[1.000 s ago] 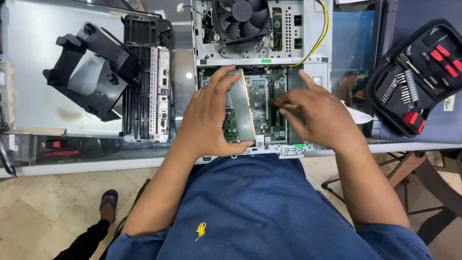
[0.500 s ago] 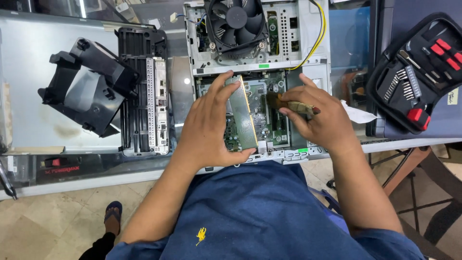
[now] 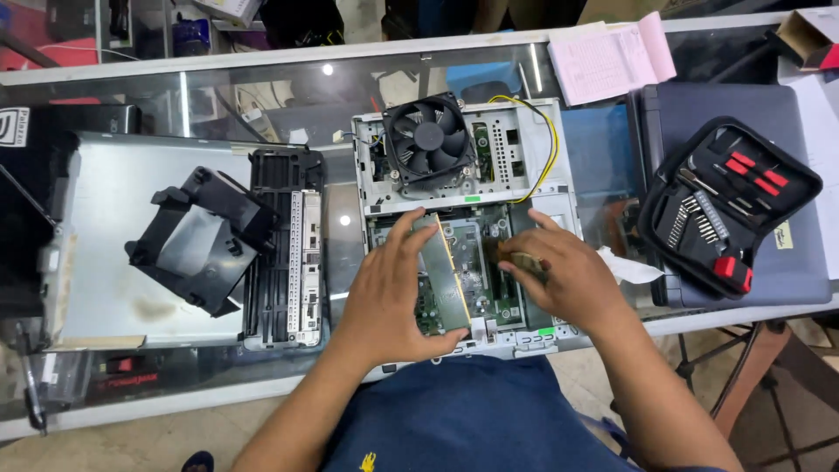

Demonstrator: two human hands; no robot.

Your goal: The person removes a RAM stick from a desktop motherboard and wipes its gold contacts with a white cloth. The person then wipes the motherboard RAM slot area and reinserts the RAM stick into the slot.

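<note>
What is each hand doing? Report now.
Left hand: closed on a green memory stick, held on edge.
Right hand: closed on a small brush.

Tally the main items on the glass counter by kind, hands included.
Hands: 2, left hand on memory module, right hand gripping brush
Memory module: 1
Brush: 1
Open computer case: 1
Cooling fan: 1
Tool kit: 1
Total: 7

A glass-topped surface (image 3: 262, 96) with a pale frame spans the view, a small ceiling light reflected in it toward 11 o'clock. Beige marble-patterned tiled floor (image 3: 131, 441) shows at 7 o'clock, and reddish-brown metal stool legs (image 3: 752, 367) stand at 4 o'clock.
</note>
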